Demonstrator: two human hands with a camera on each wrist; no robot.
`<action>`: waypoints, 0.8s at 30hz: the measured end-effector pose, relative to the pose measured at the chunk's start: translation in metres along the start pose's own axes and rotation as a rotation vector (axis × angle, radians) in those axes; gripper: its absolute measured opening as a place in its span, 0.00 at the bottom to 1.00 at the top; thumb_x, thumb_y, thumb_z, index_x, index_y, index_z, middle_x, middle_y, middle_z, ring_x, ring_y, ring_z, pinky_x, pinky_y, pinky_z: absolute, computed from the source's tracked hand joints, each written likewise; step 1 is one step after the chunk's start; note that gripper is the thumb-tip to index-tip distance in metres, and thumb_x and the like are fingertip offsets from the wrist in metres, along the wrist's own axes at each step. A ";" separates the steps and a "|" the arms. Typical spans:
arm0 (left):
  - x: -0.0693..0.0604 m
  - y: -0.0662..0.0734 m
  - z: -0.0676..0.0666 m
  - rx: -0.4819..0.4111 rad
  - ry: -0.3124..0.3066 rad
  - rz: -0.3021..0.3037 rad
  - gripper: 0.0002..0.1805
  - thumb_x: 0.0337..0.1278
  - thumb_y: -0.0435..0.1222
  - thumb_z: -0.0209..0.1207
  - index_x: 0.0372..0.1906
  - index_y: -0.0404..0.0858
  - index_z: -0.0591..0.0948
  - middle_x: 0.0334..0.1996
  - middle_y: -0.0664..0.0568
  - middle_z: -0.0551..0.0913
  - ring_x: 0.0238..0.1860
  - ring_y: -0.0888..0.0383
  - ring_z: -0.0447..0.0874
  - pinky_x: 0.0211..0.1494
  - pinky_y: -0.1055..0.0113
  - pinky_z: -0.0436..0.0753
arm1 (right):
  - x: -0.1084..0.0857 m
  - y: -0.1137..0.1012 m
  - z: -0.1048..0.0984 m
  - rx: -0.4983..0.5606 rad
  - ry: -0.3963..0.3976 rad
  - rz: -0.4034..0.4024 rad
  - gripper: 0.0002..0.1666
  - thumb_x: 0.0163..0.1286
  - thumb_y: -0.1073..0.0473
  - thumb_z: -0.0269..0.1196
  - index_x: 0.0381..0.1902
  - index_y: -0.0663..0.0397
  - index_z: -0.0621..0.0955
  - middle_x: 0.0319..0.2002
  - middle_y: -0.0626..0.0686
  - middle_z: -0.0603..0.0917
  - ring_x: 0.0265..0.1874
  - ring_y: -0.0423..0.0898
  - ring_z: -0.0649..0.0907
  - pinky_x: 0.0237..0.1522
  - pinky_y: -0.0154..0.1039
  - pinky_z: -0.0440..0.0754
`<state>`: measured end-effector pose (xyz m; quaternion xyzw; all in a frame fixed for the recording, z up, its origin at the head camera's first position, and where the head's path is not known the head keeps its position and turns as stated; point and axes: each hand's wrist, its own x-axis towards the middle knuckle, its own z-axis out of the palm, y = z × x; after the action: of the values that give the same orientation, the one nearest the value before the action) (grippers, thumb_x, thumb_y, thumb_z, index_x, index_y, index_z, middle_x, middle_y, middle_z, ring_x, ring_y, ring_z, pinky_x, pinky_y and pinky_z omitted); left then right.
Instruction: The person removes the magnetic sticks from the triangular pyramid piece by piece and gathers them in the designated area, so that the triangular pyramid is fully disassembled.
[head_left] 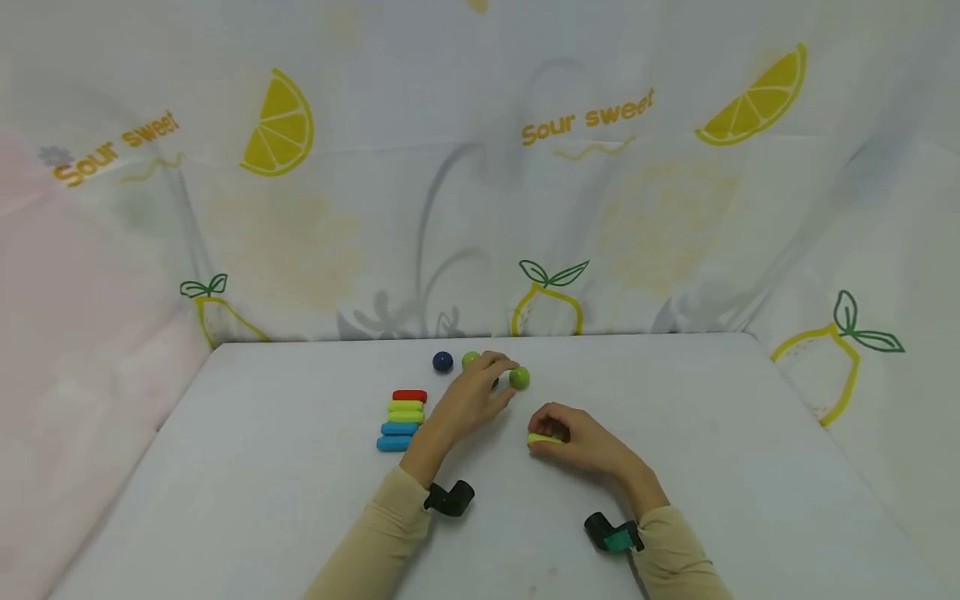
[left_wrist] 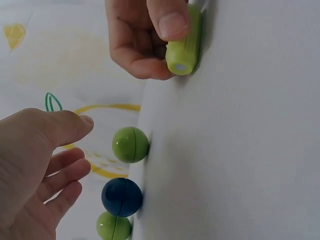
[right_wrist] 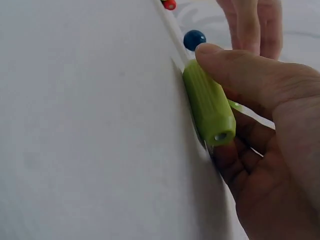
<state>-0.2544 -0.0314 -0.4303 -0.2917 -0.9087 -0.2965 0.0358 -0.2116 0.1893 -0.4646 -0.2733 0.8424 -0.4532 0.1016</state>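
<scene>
My right hand (head_left: 581,440) pinches a yellow-green ribbed stick (right_wrist: 209,102) between thumb and fingers, low over the white table. A small hole with something shiny inside shows in the stick's near end. To the left, my left hand (head_left: 472,400) hovers by the balls with thumb and fingers parted, nothing between them in the left wrist view. Closest to its fingertips is a green ball (left_wrist: 130,144). Beside that lies a dark blue ball (left_wrist: 122,197), mostly hidden by the hand in the head view. Another green ball (head_left: 470,359) and another dark blue ball (head_left: 442,362) sit farther left.
Left of my left forearm, a column of sticks lies on the white table (head_left: 262,467): a red stick (head_left: 409,396), two yellow-green sticks (head_left: 406,412) and two blue sticks (head_left: 395,444). A lemon-printed curtain (head_left: 397,208) hangs behind the table's back edge.
</scene>
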 end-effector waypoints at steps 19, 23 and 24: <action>-0.059 -0.017 0.029 -0.366 -0.073 0.048 0.18 0.60 0.38 0.60 0.55 0.46 0.76 0.48 0.57 0.79 0.47 0.65 0.77 0.56 0.69 0.76 | -0.014 0.006 -0.024 -0.036 -0.079 0.098 0.12 0.61 0.53 0.67 0.41 0.49 0.79 0.29 0.47 0.74 0.30 0.37 0.72 0.33 0.30 0.71; -0.062 -0.019 0.032 -0.355 -0.092 0.072 0.20 0.59 0.42 0.61 0.57 0.47 0.75 0.50 0.58 0.78 0.50 0.65 0.75 0.58 0.69 0.75 | -0.010 0.005 -0.017 -0.045 -0.051 0.083 0.11 0.62 0.54 0.66 0.41 0.46 0.79 0.29 0.45 0.74 0.30 0.36 0.72 0.33 0.29 0.71; -0.063 -0.019 0.032 -0.347 -0.093 0.079 0.21 0.59 0.43 0.62 0.57 0.47 0.75 0.50 0.58 0.78 0.50 0.65 0.75 0.58 0.69 0.75 | -0.009 0.004 -0.015 -0.047 -0.047 0.079 0.10 0.62 0.54 0.66 0.41 0.45 0.79 0.29 0.44 0.74 0.30 0.36 0.73 0.33 0.29 0.72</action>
<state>-0.2093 -0.0582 -0.4812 -0.3425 -0.8323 -0.4334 -0.0455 -0.2118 0.2069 -0.4605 -0.2529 0.8601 -0.4225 0.1329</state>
